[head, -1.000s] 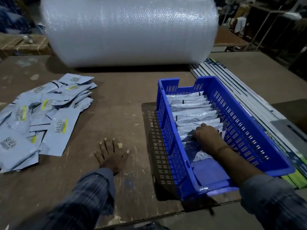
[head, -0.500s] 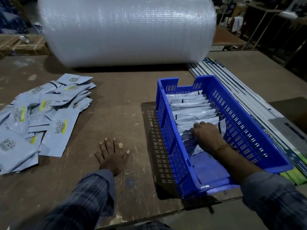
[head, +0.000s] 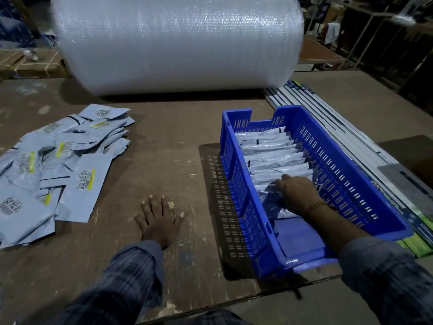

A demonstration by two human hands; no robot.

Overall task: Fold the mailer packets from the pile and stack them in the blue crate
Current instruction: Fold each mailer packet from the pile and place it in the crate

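From the head camera, the left hand lies flat on the brown tabletop, fingers straight and spread, holding nothing. It sits between the pile of mailer packets and the blue crate, apart from both. The pile is loose and overlapping at the left of the tabletop; several packets show barcode labels with yellow strips.

The right hand is inside the crate, on the nearest folded packet of the row of folded packets standing on edge along the far part of the crate. Its fingers curl down over that packet's top edge; it seems to be gripping it, though the fingertips are hidden. A gold bracelet circles the wrist.

A large roll of bubble wrap lies across the far tabletop. Flat printed cartons lie beside the crate to its right.
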